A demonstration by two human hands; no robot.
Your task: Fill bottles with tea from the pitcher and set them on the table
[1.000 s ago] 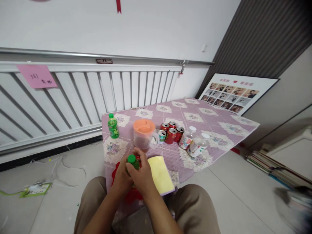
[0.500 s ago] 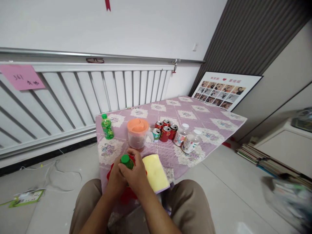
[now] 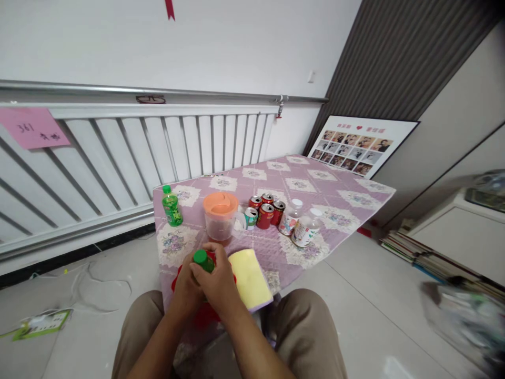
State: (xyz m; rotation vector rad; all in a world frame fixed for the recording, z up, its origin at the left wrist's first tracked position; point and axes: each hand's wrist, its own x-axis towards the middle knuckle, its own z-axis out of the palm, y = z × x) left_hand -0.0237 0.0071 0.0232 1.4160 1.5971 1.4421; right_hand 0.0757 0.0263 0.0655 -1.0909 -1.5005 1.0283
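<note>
Bottle (image 3: 209, 265): green cap (image 3: 200, 257) on, shoulder green, body mostly hidden.

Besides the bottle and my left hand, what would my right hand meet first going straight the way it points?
Probably the orange-lidded pitcher, just beyond your right hand, though depth is unclear.

Left hand (image 3: 187, 287) and right hand (image 3: 219, 280) around green-capped bottle (image 3: 202, 259), yellow sheet (image 3: 250, 279) beside, pitcher (image 3: 220, 217) behind
</note>
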